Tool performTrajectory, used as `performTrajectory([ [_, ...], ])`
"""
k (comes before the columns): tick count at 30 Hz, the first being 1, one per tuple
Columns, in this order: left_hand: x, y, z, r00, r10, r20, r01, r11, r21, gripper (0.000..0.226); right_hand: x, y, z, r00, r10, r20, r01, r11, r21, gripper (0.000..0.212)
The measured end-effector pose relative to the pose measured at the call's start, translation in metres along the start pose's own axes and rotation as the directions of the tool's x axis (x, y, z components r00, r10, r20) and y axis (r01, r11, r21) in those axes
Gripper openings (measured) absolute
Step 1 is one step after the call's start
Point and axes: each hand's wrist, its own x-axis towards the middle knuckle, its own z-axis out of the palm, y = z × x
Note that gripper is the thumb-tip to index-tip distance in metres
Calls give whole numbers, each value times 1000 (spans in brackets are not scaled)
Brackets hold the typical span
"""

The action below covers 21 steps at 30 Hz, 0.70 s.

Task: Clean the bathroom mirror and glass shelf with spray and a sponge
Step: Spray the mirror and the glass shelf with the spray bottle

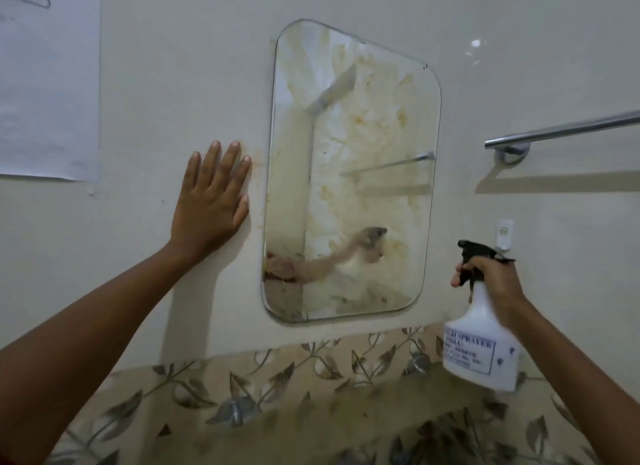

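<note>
- A sheet of white paper (pixel 45 80) is stuck on the pale wall at the upper left of the frame, with faint pencil lines near its top edge.
- A chrome towel bar (pixel 568 129) runs along the right edge, fixed to the wall by a round mount at its left end.
- A small white wall hook (pixel 504 233) sits below the bar, right of centre.
- A band of leaf-patterned tiles (pixel 277 395) crosses the bottom of the frame.
</note>
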Motion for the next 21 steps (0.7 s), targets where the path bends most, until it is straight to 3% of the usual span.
performTrajectory([
  [5, -1, 3, -18, 993, -23, 113, 35, 993, -110, 61, -21, 2, -10, 954, 197, 225, -169, 976, -141, 19],
  [9, -35, 14, -44, 997, 7, 81, 17, 955, -296, 44, -45, 33, -17, 929, 243, 280, -181, 956, -229, 19],
  [13, -104, 29, -77, 994, -89, 66, 111, 793, -599, 25, -77, 59, -6, 889, 300, 345, -160, 911, -379, 19],
  [16, -159, 35, -90, 963, -107, 249, 253, 684, -684, 23, -101, 65, 14, 817, 372, 442, -147, 874, -464, 23],
  [19, -207, 28, -93, 851, -90, 517, 465, 584, -665, 26, -122, 64, 36, 735, 406, 543, -115, 864, -489, 28],
  [21, -241, 19, -97, 783, -164, 600, 579, 546, -606, 20, -139, 61, 55, 688, 416, 595, -108, 869, -483, 29],
])
